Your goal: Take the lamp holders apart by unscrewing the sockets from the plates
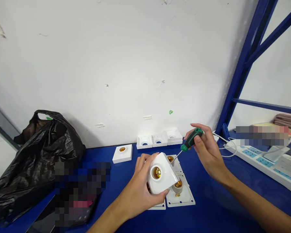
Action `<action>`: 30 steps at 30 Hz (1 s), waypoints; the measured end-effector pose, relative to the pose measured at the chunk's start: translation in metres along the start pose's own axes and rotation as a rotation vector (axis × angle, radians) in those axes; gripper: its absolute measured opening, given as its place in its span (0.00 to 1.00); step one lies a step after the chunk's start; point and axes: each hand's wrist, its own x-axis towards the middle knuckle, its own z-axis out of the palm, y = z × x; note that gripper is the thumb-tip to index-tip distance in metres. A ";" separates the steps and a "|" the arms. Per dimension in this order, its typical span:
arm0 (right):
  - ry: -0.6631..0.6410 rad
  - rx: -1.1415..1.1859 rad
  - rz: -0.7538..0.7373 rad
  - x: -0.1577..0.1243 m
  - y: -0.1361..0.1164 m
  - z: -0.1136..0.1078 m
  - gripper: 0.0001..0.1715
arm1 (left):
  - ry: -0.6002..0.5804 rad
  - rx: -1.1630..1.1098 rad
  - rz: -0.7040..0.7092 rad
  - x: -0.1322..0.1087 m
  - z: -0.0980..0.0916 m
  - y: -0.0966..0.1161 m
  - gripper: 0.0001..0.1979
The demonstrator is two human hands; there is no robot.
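Note:
My left hand [143, 187] grips a square white lamp holder [166, 171], tilted, with its round brass-lined socket facing me. In my right hand [207, 150] is a screwdriver [192, 139] with a green and black handle. Its thin shaft slants down to the holder's right edge; the exact contact of the tip is hard to make out. Below and behind the held piece lie several white base plates with brass sockets, one of them a base plate [186, 197] at the right. My left hand and the holder partly cover the others.
Against the wall stand three white square covers [158, 142]. A complete lamp holder [126, 155] sits left of them on the blue table [121, 184]. A black plastic bag [43, 161] and a phone [46, 213] are at the left. A power strip [264, 158] lies right, by a blue metal frame [237, 77].

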 end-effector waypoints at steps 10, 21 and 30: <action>-0.279 -0.402 0.328 0.021 0.053 -0.029 0.19 | 0.187 -0.152 -0.154 0.006 -0.004 -0.017 0.36; -0.477 -0.754 0.290 0.011 0.051 -0.031 0.10 | 0.201 -0.248 -0.197 0.007 -0.002 -0.026 0.38; -0.704 -0.033 0.218 -0.002 0.019 -0.002 0.65 | 0.079 -0.182 -0.022 0.006 0.000 -0.014 0.45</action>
